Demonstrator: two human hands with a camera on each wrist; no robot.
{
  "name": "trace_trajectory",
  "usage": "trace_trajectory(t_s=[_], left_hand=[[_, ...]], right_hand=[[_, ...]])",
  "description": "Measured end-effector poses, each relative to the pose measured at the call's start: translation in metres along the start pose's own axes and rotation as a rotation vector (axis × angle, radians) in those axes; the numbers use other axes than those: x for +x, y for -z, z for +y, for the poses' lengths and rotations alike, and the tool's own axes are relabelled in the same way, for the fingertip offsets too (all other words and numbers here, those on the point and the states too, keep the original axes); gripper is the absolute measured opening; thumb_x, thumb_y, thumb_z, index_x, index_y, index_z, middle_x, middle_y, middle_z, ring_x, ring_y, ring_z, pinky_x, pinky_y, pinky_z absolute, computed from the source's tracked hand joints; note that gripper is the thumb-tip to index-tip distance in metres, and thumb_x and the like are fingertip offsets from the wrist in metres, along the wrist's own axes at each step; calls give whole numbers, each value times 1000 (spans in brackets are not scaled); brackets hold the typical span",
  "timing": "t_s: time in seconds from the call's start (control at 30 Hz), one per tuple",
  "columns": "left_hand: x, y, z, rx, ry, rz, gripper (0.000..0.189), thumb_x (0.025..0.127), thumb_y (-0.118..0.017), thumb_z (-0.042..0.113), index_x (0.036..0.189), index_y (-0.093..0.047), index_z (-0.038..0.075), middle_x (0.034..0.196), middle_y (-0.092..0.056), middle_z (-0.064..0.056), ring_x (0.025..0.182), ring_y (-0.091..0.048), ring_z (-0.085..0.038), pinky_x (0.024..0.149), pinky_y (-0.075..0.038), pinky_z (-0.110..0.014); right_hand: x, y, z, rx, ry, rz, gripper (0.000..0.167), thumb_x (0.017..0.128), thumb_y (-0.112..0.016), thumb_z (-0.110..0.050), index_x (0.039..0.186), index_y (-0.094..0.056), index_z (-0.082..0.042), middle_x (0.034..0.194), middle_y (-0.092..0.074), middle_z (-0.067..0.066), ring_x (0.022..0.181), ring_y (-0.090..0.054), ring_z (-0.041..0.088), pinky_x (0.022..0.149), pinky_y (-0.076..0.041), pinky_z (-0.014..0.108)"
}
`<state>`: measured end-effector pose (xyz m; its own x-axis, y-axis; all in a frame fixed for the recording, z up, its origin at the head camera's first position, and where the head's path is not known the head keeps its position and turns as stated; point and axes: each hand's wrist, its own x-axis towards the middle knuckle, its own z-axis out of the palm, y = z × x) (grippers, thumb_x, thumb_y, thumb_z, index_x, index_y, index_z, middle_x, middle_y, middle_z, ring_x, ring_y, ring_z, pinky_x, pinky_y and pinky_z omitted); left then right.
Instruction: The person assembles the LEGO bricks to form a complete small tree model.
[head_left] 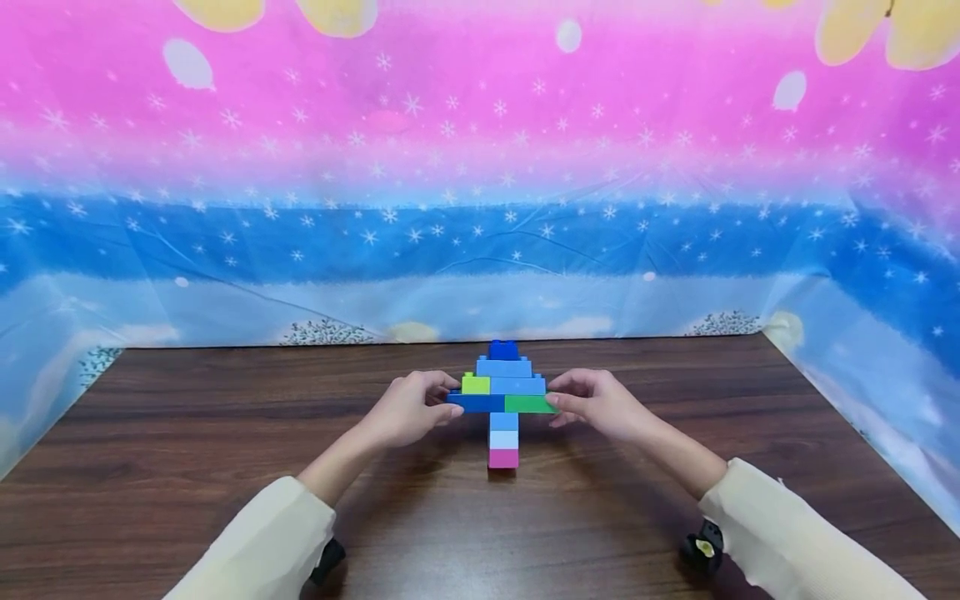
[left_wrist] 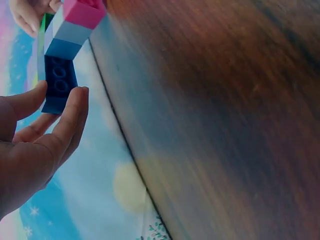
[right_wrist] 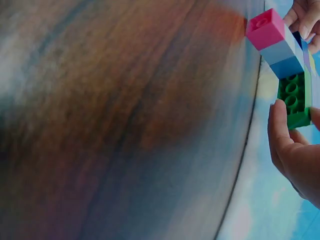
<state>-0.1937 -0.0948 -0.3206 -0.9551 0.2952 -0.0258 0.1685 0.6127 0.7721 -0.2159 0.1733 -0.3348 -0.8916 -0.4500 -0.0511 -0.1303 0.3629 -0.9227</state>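
A tree-shaped build of toy building blocks is held between both hands at the middle of the table. Its top block is dark blue, with light blue and lime blocks under it. The widest row pairs a blue block with a green block. Below that a narrow trunk runs down to a pink block, whose hollow underside shows in the right wrist view. My left hand pinches the blue block's outer end between thumb and fingers. Opposite it, my right hand grips the green block's end.
Brown wood-grain table surrounds the build. Behind and beside it hangs a pink and blue cloth with snowflakes, meeting the table's far edge. Black devices sit at both wrists under cream sleeves.
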Motion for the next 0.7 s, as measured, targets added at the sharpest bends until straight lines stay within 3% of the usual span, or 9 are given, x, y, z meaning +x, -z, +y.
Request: trace_trajectory(t_s=[0.13,0.23,0.5,0.7], left_hand=[[6,-6,-2,-57,54,-34,31,88,-59,5,118,-55,-4,106,-59,-18,80,-64,-16,69,-52,-29],[9,-9,-3,-78,88,-43,30,89,-57,3,118,-55,-6,106,-58,-20,79,-64,-17,69,-52,-29],[13,-12,-5,-83,125,-76,32,91,-55,4,121,-53,-7,112,-54,-21,77,-66,-20,67,-53,-31],[17,-13,-8,-42,113,-93,29,91,-55,6,117,-56,-6,101,-59,-17,73,-65,-17,66,-52,-29]], right_hand=[[4,-1,6,130,-81,31,32,91,-55,-6,117,-50,12,94,-54,20,86,-64,30,82,-48,38],[6,-2,9,140,-100,34,30,92,-52,-2,117,-48,13,95,-54,19,88,-63,30,81,-49,38],[7,-5,14,48,-134,18,37,89,-56,-4,122,-48,11,104,-60,18,87,-65,25,82,-48,34],[4,-4,16,-21,-144,12,43,87,-61,-9,124,-49,9,108,-58,16,85,-64,18,80,-48,31]])
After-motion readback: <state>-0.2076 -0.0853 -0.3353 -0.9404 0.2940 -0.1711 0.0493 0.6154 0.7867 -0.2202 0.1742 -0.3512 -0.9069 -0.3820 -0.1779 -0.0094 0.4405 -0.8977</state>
